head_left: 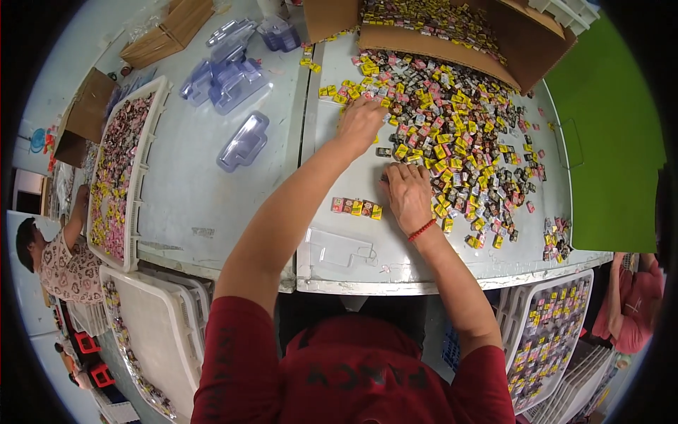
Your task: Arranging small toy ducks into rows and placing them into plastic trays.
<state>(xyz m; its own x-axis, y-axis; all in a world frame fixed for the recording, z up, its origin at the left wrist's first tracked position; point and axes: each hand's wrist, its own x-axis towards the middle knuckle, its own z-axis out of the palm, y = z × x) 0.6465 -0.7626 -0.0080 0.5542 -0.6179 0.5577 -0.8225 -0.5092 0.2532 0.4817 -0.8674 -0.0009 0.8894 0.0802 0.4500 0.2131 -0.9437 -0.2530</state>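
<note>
Stretching across the middle, one white worktop (519,253) carries one big brown cardboard box (540,46) at its far end. In front of that is one wide pile of small boxes (459,134), too many to count. They point every which way, and most lie to the right of both hands. The left hand (361,127) is at the pile's left edge, fingers curled close together; I cannot tell if it has hold of a box. The right hand (409,194) is nearer the body, back up, fingers bent down by the pile; I cannot tell if it grips anything. One clear plastic tray (341,249) lies flat close to the near edge, its long side roughly left to right. Just past it, left of the right hand, one row of boxes (357,208), about five, runs left to right too. One lone black box (383,152) sits between the two hands.
</note>
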